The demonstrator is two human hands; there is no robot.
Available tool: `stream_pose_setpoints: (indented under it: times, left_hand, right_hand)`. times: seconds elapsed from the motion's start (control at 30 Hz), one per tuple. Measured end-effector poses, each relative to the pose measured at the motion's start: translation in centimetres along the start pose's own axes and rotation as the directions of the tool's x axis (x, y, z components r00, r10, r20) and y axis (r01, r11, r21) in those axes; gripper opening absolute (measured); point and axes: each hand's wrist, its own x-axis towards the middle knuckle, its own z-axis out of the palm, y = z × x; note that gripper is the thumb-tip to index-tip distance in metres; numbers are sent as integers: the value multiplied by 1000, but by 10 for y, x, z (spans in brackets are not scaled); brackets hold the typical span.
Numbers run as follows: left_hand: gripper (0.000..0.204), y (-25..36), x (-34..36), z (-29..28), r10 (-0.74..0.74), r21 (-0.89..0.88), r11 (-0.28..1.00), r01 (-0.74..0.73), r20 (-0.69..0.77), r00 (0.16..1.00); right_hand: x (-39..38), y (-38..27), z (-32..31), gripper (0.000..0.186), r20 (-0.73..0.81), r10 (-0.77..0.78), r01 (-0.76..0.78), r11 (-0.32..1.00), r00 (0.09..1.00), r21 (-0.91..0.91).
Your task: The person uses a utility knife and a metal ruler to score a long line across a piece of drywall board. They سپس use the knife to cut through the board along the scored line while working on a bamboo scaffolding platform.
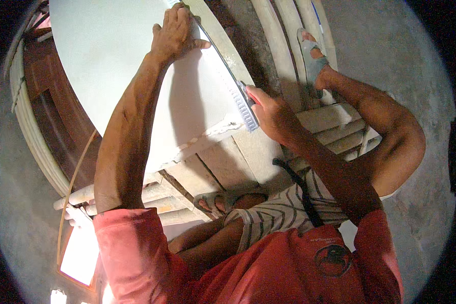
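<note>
A large white board [111,55] lies in front of me, its near edge ragged and crumbling. Along its right side runs a long, narrow straightedge [228,74] with a dark edge and pale ridged marks toward the near end. My left hand [175,35] presses on the board and straightedge at the far end, thumb stretched out to the side. Closed around a small red-handled tool [253,95], my right hand [274,114] is by the near end of the straightedge. The tool's tip is hidden, so its kind cannot be told.
Beneath the board are pale wooden slats [228,164] and round bamboo-like poles [283,45]. My sandalled feet rest at the right [314,61] and under me [223,201]. A brown wooden panel [55,96] stands at the left, and grey concrete floor [390,55] extends at the right.
</note>
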Motion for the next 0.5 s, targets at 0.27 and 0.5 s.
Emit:
stream_pose_setpoints:
  times: [0.27, 0.5]
  left_hand:
    - [106, 9, 4, -16, -141, 28, 990, 138, 249, 958]
    - [105, 4, 8, -9, -223, 14, 973, 232, 334, 916]
  right_hand:
    - [-57, 12, 6, 45, 171, 145, -138, 989, 974, -54]
    - [-91, 16, 11, 46, 202, 198, -183, 979, 959, -89]
